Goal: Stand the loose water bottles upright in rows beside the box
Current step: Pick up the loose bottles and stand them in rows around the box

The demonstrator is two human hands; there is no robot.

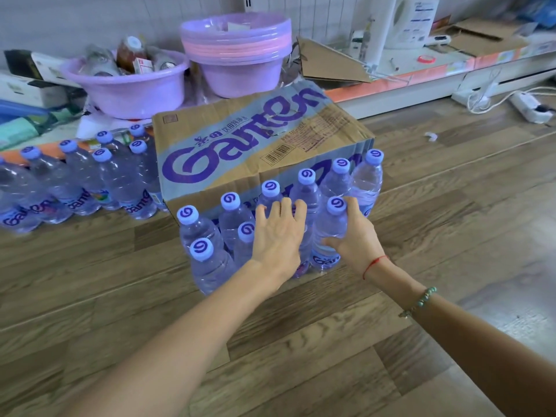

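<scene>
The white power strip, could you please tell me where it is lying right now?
In the head view the white power strip lies on the wooden floor at the far right, just before the low shelf, well beyond the Ganten box.

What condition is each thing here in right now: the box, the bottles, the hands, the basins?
Cardboard box: closed, on the floor.
Front bottles: capped, upright, in rows against the box.
Left bottles: capped, upright beside the box.
Right hand: grips one front-row bottle.
Left hand: fingers spread over the bottles.
Purple basins: stacked.
Single basin: filled with items.
</scene>
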